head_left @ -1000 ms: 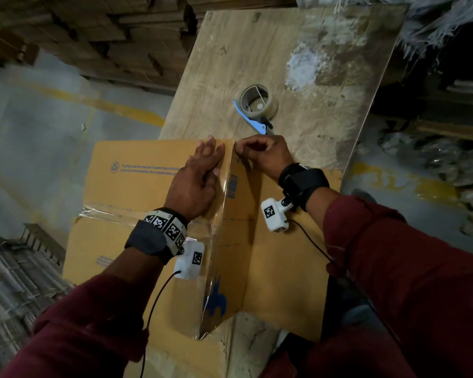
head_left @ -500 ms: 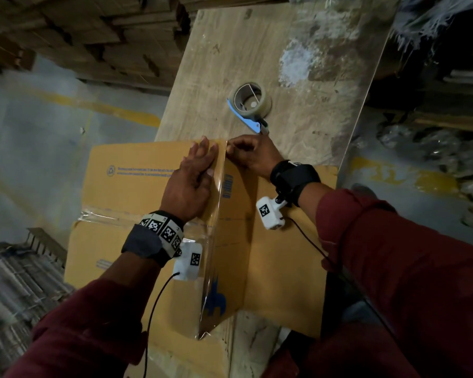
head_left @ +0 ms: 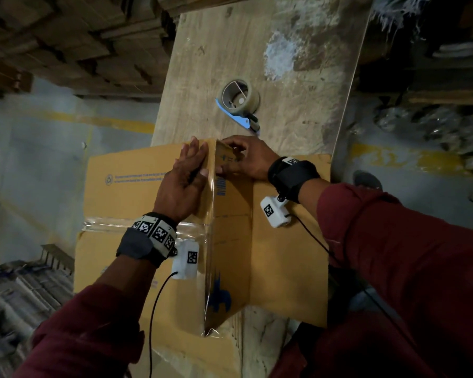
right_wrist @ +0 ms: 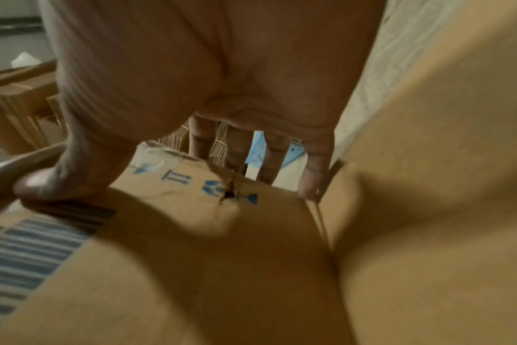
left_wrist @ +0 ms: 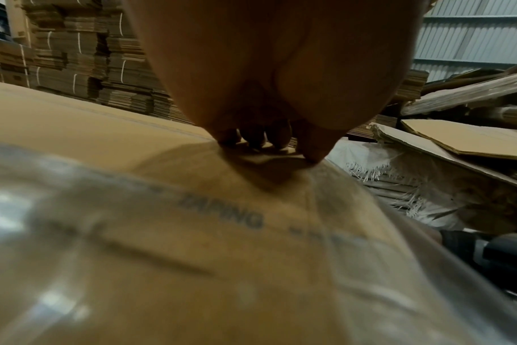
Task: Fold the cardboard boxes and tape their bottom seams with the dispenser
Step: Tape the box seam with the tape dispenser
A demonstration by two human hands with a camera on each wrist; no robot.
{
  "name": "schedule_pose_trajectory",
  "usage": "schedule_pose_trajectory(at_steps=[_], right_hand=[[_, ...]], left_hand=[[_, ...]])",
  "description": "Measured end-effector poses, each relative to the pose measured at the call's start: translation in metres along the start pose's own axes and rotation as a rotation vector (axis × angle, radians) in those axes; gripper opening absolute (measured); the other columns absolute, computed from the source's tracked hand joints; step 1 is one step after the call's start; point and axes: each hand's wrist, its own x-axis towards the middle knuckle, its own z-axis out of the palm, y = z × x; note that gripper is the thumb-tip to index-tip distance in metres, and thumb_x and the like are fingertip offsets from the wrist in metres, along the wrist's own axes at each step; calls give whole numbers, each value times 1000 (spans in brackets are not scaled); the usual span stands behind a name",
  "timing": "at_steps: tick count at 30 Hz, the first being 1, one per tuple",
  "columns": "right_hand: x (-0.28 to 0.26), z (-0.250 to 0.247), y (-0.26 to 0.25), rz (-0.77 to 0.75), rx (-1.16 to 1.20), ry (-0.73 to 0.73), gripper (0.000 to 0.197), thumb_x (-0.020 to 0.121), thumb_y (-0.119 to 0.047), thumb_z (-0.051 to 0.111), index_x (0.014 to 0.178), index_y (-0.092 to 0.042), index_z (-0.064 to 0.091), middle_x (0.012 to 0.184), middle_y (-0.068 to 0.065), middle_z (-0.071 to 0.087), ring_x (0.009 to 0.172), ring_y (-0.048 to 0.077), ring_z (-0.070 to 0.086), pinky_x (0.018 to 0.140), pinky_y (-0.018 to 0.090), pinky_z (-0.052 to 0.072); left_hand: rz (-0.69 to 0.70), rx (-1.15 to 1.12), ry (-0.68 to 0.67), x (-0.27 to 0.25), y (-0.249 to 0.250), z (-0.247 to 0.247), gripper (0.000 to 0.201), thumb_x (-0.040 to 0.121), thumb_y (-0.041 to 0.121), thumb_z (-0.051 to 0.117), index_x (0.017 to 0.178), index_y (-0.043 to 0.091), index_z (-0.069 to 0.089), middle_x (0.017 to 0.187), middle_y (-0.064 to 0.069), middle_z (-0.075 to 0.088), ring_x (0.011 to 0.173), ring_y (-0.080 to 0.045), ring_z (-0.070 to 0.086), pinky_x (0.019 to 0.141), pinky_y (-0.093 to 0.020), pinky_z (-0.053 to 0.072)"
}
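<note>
A brown cardboard box (head_left: 137,192) lies on the plywood table (head_left: 298,118), with clear tape (head_left: 107,223) across its top panel and along its edge. My left hand (head_left: 186,175) lies flat on the top panel by the far edge, fingers straight; the left wrist view shows its fingertips (left_wrist: 266,142) pressing the cardboard (left_wrist: 74,121). My right hand (head_left: 243,159) grips the box's far corner. In the right wrist view its fingers (right_wrist: 236,151) hook behind the far edge and the thumb presses the printed side panel (right_wrist: 221,256). The blue tape dispenser (head_left: 239,99) rests on the table just beyond both hands.
Stacks of flattened cardboard (head_left: 66,36) stand beyond the table at the left. The grey floor with a yellow line (head_left: 93,121) lies to the left, and bundled material (head_left: 17,290) at lower left. The table's right edge (head_left: 347,105) drops to cluttered floor.
My right hand has shifted from the top corner down onto the side panel, thumb lower. My left hand stays flat on top, slid slightly toward the far edge.
</note>
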Motion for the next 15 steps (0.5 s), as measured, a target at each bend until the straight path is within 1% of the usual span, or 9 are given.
schedule_pose_trajectory(at_steps=[3, 4, 6, 8, 10, 11, 12, 13, 15], right_hand=[[0, -4, -5, 22, 4, -25, 77, 56, -70, 87, 122, -34, 67, 119, -18, 67, 113, 4, 60, 103, 41, 51], [0, -6, -8, 21, -8, -37, 83, 53, -72, 86, 125, -35, 66, 123, -17, 66, 115, 5, 59, 105, 42, 50], [-1, -11, -12, 14, -59, -70, 99, 53, -69, 88, 140, -35, 56, 139, -11, 59, 127, 9, 54, 111, 44, 46], [-8, -13, -16, -30, -159, -105, 122, 53, -66, 92, 156, -36, 33, 158, -3, 42, 143, 15, 40, 118, 46, 37], [-17, -5, -22, -172, -359, -78, 141, 48, -77, 86, 161, -38, 12, 169, 1, 18, 154, 22, 21, 123, 51, 27], [-20, 2, -27, -266, -468, -51, 143, 48, -82, 82, 161, -38, 6, 171, 3, 7, 155, 27, 15, 122, 52, 25], [-21, 9, -31, -353, -561, -34, 140, 51, -85, 77, 161, -38, 5, 171, 4, -1, 155, 30, 12, 118, 54, 25], [-21, 15, -32, -433, -630, -28, 134, 54, -87, 72, 162, -37, 10, 171, 5, -3, 155, 32, 13, 115, 55, 28], [-19, 20, -31, -577, -714, -39, 110, 62, -87, 61, 155, -35, 37, 170, 9, 12, 154, 34, 19, 110, 60, 33]], left_hand=[[-1, 33, -17, -1, 5, -3, 57, 104, 31, 49, 160, 24, 35, 171, 0, 17, 159, -15, 6, 130, -46, 9], [-3, 44, -25, -2, 7, -4, 58, 104, 32, 49, 160, 23, 34, 171, 0, 16, 159, -15, 6, 130, -46, 10], [-17, 61, -27, -6, 14, -7, 62, 104, 36, 50, 161, 21, 32, 171, -1, 17, 158, -15, 8, 129, -42, 14], [-42, 80, 14, -15, 21, -9, 64, 103, 37, 54, 160, 18, 34, 168, -4, 26, 155, -11, 13, 125, -34, 21], [-82, 98, 82, -28, 24, -11, 58, 102, 32, 63, 155, 15, 47, 162, -6, 41, 152, -8, 21, 122, -32, 28], [-91, 99, 123, -36, 25, -12, 52, 100, 27, 67, 149, 14, 54, 157, -5, 48, 150, -9, 28, 120, -33, 33], [-97, 100, 170, -44, 25, -12, 48, 98, 23, 70, 144, 15, 60, 153, -5, 54, 147, -12, 39, 117, -36, 39], [-109, 107, 217, -52, 24, -11, 44, 97, 23, 72, 140, 16, 65, 147, -3, 59, 140, -16, 50, 110, -37, 47], [-150, 127, 285, -66, 26, -8, 38, 96, 26, 73, 133, 21, 70, 133, -2, 69, 120, -19, 64, 93, -35, 56]])
